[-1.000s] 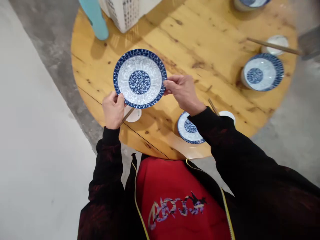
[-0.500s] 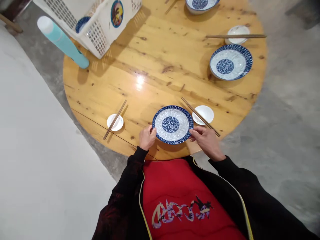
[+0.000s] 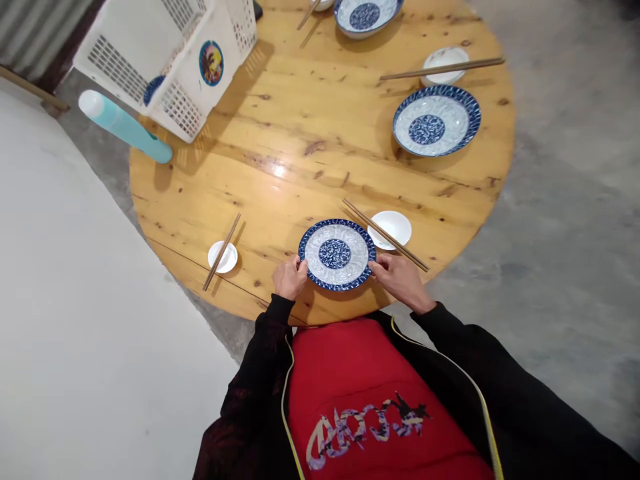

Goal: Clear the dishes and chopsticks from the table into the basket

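A blue-and-white patterned plate is at the near edge of the round wooden table, gripped at its rim from both sides. My left hand pinches the left rim between thumb and fingers. On the opposite rim, my right hand is closed in the same way. Just right of the plate, a small white bowl has a pair of chopsticks lying across it. Further left, another small white bowl also carries chopsticks. Whether the plate touches the table I cannot tell.
A white plastic basket stands at the far left, with a turquoise bottle-shaped object beside it. At the right are a patterned dish and a white bowl under chopsticks. Another patterned dish sits at the top.
The camera view has shifted, so the table's things appear moved leftward and more of the basket shows. Both hands still grip the plate, which lies slightly nearer the right-hand white bowl.
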Demonstrator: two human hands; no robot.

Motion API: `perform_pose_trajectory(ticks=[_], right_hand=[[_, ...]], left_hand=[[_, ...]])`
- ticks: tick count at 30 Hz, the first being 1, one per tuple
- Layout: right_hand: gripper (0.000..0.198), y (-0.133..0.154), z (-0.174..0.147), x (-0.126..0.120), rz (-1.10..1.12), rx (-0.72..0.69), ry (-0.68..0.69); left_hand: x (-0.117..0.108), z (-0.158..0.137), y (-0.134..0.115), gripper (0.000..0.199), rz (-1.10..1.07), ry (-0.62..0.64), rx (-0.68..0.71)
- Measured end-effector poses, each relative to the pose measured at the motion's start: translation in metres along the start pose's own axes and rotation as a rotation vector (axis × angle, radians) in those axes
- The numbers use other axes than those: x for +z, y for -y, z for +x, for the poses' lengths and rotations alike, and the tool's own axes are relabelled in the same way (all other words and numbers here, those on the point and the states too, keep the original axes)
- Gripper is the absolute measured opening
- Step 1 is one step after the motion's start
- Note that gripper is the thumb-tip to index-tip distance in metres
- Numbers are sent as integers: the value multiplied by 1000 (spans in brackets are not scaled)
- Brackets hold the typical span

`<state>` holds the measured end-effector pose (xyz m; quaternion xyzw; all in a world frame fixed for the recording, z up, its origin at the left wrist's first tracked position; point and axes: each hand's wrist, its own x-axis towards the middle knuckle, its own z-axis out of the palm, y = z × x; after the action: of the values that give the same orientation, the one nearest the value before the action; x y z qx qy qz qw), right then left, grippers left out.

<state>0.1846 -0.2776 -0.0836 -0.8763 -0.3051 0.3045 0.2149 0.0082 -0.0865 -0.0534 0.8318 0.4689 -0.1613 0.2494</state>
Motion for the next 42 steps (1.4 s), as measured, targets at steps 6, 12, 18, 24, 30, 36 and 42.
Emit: perform_pose_trajectory(ticks=[6, 12, 18, 24, 30, 36, 42], right_hand=[[34, 2, 6, 3, -250, -31, 71], [34, 16, 10, 0, -324, -21, 124], [38, 18, 8, -1, -282, -46, 122], [26, 11, 13, 5, -80, -71, 123], [15, 8, 20, 16, 403, -49, 211], [17, 9, -2, 13, 543, -68, 148], [19, 5, -35, -12, 693, -102, 97]], left_hand=[[-2, 4, -1, 32, 83, -15, -16], [-4, 8, 2, 33, 108, -61, -47], [12, 7, 7, 31, -52, -208, -128], [30, 17, 10, 22, -535, -259, -64], [37, 19, 9, 40, -654, -315, -44], [32, -9, 9, 46, -649, -363, -64], [16, -32, -9, 40, -576, -397, 7]])
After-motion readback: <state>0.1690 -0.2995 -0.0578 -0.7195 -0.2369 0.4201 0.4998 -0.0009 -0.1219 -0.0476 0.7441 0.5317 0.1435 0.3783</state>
